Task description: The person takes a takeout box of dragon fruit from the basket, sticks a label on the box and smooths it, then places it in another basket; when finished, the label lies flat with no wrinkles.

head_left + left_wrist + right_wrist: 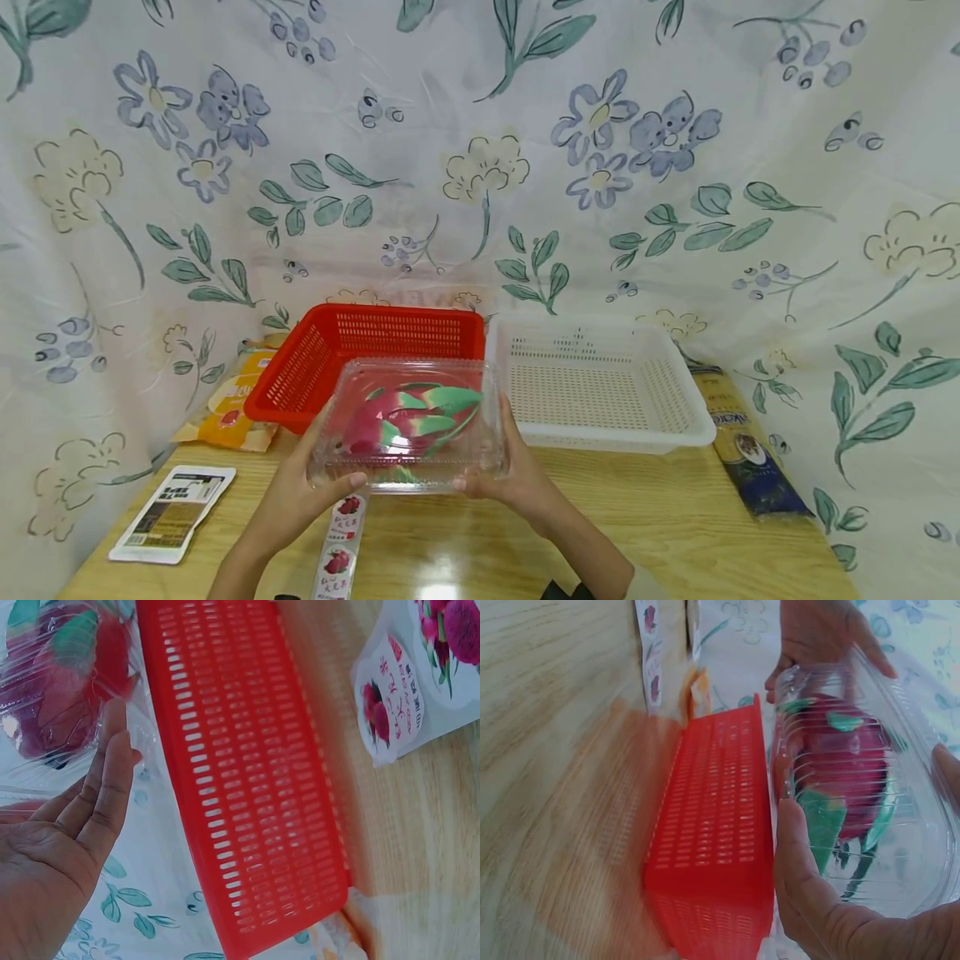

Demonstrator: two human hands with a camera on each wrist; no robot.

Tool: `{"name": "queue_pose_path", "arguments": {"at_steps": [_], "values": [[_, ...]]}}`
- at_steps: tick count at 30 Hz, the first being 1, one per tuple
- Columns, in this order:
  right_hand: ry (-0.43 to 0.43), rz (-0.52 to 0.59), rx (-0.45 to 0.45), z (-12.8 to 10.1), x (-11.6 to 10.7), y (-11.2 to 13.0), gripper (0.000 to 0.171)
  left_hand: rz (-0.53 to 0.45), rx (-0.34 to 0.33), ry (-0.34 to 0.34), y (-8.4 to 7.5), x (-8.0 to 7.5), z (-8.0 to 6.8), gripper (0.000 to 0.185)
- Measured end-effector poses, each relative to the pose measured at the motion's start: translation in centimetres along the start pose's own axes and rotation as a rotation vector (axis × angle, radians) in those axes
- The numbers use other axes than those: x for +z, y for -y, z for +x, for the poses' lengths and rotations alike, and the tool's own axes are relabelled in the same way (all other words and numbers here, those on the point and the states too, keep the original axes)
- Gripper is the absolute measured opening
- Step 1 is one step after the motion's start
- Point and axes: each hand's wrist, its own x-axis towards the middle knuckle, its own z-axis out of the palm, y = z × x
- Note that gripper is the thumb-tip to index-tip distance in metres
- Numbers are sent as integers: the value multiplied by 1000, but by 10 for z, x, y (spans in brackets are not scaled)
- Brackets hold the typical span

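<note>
A clear plastic box with a dragon fruit inside was held above the wooden table, in front of the red basket and just left of the white basket. The fruit was pink with green tips and it lay across the box.

The left hand gripped the left end of the box; its thumb lay on the near edge and the fingers went behind the wall. In the left wrist view these fingers were straight and pressed together, flat against the plastic. The right hand held the right end in the same way, with the thumb on the near edge. In the right wrist view its thumb pressed on the clear wall and the other fingers reached around the far side.

A long fruit label strip lay on the table under the box, between the two wrists. A white packet lay at the left edge of the table, and an orange bag was beside the red basket. A dark pasta packet lay to the right of the white basket. A flowered cloth hung behind all of this.
</note>
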Motion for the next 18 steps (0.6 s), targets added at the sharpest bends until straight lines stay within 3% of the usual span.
{"name": "queue_pose_path", "arguments": {"at_steps": [18], "values": [[-16, -17, -32, -25, -3, -1, 124, 38, -9, -14, -6, 15, -20, 97]]}}
